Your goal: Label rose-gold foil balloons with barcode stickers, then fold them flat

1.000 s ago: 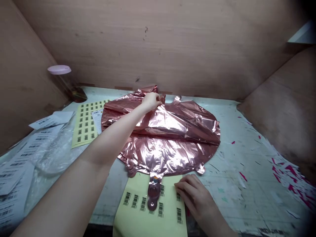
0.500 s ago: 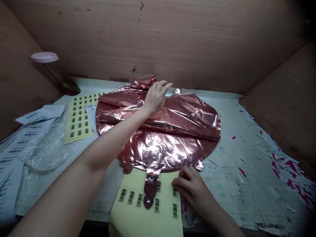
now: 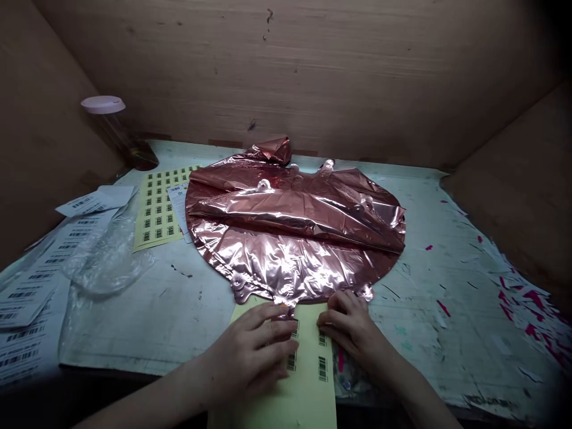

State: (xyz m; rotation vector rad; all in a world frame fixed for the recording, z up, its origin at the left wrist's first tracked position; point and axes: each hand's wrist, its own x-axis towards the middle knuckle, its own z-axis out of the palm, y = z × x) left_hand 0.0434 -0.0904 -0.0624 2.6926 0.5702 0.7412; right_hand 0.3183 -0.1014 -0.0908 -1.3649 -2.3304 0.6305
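Two hands, both at the near desk edge, on one sticker sheet.
Left hand (image 3: 257, 351): flat, fingers spread loosely, lying on the near sticker sheet (image 3: 308, 381) and over the balloon's neck tab; holds nothing that I can see.
Right hand (image 3: 351, 328): fingers together and curled, tips pressed on the sheet's right edge beside a barcode; whether it pinches a label I cannot tell.
Near sheet: pale yellow backing paper, a few barcode labels visible, the rest hidden under the hands. Thin, floppy, would slide on the desk unless pinned.
Foil balloon (image 3: 295, 232): one, rose-gold, deflated, lying mid-desk just beyond the hands; its near rim overlaps the top of the sheet. Far half is folded forward over itself, with a crumpled lobe at the back.
Handling, my read: very light, limp, slick film; creases readily and likely punctures or tears at the seams. Best taken at the rim tabs or neck, not mid-panel.
Second sticker sheet (image 3: 158, 208): one, yellow, full grid of barcodes, left of the balloon and partly tucked under it.
White label strips (image 3: 31, 292): several, loose, overlapping at far left; exact count unclear.
Clear plastic bag (image 3: 105, 262): one, crumpled, on the strips.
Jar with pink lid (image 3: 111, 128): one, back-left corner.
Desk (image 3: 447, 280): scuffed, pink scraps scattered on the right.
Walls: brown board on three sides.
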